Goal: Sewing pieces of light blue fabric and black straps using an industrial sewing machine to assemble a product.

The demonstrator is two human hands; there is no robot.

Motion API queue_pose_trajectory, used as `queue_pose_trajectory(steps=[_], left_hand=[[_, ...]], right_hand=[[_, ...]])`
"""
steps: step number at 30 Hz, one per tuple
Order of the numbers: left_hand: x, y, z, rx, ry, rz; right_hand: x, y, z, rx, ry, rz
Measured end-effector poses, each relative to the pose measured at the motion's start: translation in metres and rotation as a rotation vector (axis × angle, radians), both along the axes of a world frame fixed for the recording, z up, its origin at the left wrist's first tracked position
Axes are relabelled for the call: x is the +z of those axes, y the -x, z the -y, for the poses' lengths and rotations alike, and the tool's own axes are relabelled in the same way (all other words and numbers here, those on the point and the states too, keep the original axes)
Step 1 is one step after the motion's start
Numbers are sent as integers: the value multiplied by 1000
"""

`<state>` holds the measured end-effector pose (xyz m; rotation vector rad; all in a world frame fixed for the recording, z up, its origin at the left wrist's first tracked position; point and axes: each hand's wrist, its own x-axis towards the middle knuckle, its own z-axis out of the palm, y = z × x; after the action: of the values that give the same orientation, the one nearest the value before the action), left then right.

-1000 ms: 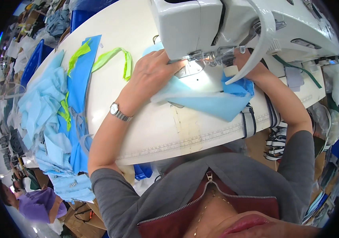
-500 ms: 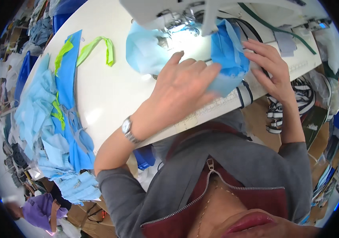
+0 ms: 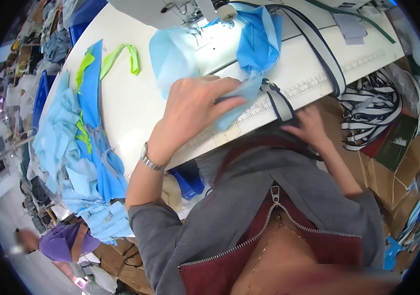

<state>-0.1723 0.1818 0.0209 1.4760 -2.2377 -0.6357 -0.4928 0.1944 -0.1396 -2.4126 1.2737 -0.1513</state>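
Observation:
My left hand [image 3: 193, 103], with a watch on the wrist, is closed on a sheer light blue fabric piece [image 3: 232, 115] near the table's front edge. The fabric runs up to a bunched bright blue piece [image 3: 256, 42] under the sewing machine head [image 3: 166, 10], beside a pale blue part [image 3: 170, 59] on the lit plate. My right hand [image 3: 306, 125] is low at the table edge, blurred, fingers apart, below a dangling striped strap [image 3: 281, 108].
Blue and light blue cloths [image 3: 60, 137] and green strips [image 3: 121, 51] lie on the table's left [image 3: 116, 103]. Striped webbing [image 3: 369, 105] and cardboard [image 3: 392, 177] are at the right, below the table. A co-worker in purple [image 3: 65, 241] is at lower left.
My left hand has come down from the needle area, closing on the fabric. My right hand has left the machine area and dropped to below the table edge. The view has shifted.

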Motion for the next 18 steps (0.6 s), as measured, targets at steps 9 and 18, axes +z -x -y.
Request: queue_pose_trajectory(steps=[9,18], left_hand=[[-9,-19,-38,11,366,365],[-29,-13,-8,110,416,224]], right_hand=[[102,35,62,-105,-626,-298],[190,-34,169,328,779,-202]])
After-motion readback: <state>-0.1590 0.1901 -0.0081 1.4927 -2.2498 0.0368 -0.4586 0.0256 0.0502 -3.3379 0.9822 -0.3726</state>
